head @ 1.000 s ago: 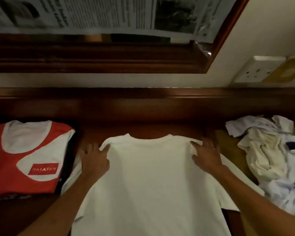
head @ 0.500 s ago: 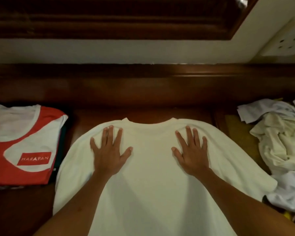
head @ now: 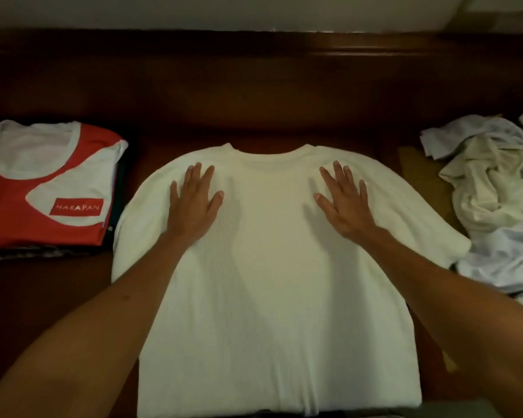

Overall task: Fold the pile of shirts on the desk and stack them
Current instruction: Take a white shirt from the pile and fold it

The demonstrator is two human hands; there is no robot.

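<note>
On the dark wooden desk a white shirt lies spread flat at centre, the left hand and right hand pressing its shoulders with straight fingers, a folded red-and-white shirt at nine o'clock, the unfolded pile at three o'clock.

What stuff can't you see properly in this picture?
1. In the head view, the white shirt's bottom hem is cut off by the lower edge.
2. The shirts under the red and white shirt are hidden by it; only thin edges show, so they cannot be counted.
3. The crumpled pile runs past the right edge and is tangled; separate shirts cannot be told apart.
4. The left hand and right hand cover the cloth beneath.
</note>
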